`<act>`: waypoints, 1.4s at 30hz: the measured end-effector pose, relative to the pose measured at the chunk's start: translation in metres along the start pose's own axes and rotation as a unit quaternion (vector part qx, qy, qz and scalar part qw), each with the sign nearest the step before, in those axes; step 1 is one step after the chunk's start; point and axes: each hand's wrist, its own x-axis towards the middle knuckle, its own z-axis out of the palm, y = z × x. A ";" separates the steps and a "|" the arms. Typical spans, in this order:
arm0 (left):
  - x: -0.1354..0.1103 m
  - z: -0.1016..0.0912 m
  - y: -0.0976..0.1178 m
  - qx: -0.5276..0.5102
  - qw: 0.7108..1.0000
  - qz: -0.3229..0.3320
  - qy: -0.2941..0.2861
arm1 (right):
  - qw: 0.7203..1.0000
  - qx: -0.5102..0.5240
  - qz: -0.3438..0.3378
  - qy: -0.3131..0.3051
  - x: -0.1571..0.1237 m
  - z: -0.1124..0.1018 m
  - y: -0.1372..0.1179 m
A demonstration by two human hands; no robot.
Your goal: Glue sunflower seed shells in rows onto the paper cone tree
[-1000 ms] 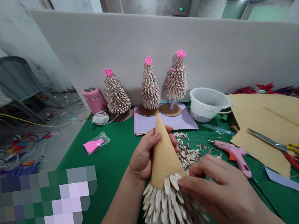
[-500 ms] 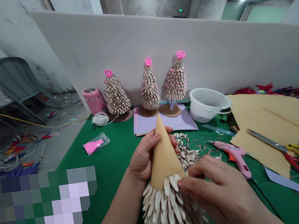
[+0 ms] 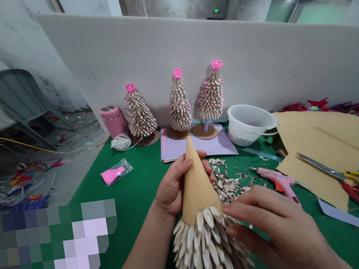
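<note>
Clamped round the bare upper part of a tan paper cone [image 3: 198, 192], the left hand [image 3: 173, 186] has its thumb in front and its fingers curled behind. Sweeping from the left, I see a small bag of pink material [image 3: 112, 175] on the green tabletop [image 3: 131, 197], then a pink cup [image 3: 113, 123] with a coiled white cable [image 3: 120, 142] beside it. Three husk-covered trees [image 3: 180, 110] stand along the back, each topped in pink. Nearer the person is the cone, its wide end skirted in overlapping pale husks [image 3: 212, 250]. A heap of loose husks [image 3: 226, 186] lies to its right. Next comes the right hand [image 3: 274, 219], thumb and forefinger apart beside the top row; whether a fingertip touches the cone, I can't be sure. Past it are a white tub [image 3: 248, 127], a pink glue gun [image 3: 283, 181] and large scissors [image 3: 342, 179] with their blades over tan card [image 3: 306, 134].

I take the step in hand to be adding a fresh row, since a few husks sit higher than their neighbours. To my mind, the next move calls for another husk, some glue, and a steady left grip.
</note>
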 end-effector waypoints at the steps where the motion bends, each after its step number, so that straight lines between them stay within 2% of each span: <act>1: 0.000 0.000 0.000 -0.001 1.000 0.000 -0.001 | 1.000 0.008 0.007 0.004 -0.002 -0.003 0.001; 7: 0.001 -0.001 -0.002 -0.013 1.000 0.008 -0.008 | 0.995 0.052 0.072 0.037 -0.015 -0.011 0.008; 12: 0.000 -0.001 -0.003 -0.045 0.999 0.006 -0.001 | 0.971 0.112 0.198 0.078 -0.029 0.004 0.020; 17: -0.001 0.001 -0.003 -0.079 0.997 0.012 -0.002 | 0.908 0.249 0.334 0.049 -0.042 0.025 0.032; 21: 0.001 0.005 -0.008 -0.092 0.996 0.004 -0.008 | 0.818 0.417 0.391 0.062 -0.034 0.033 0.040; 23: 0.003 0.008 -0.013 -0.098 0.995 -0.006 -0.014 | 0.782 0.470 0.402 0.075 -0.020 0.036 0.047; 25: 0.005 0.012 -0.019 -0.098 0.995 -0.017 -0.027 | 0.758 0.512 0.397 0.066 -0.002 0.040 0.054; 29: 0.009 0.020 -0.032 -0.097 0.993 -0.037 -0.063 | 0.688 0.616 0.382 -0.045 0.031 0.046 0.062; 32: 0.009 0.023 -0.037 -0.105 0.991 -0.044 -0.069 | 0.642 0.663 0.375 -0.088 0.041 0.045 0.063; 37: 0.007 0.022 -0.042 -0.121 0.988 -0.059 -0.072 | 0.604 0.702 0.365 -0.092 0.042 0.042 0.064; 42: 0.006 0.023 -0.044 -0.127 0.988 -0.088 -0.030 | 0.586 0.712 0.376 -0.092 0.043 0.045 0.070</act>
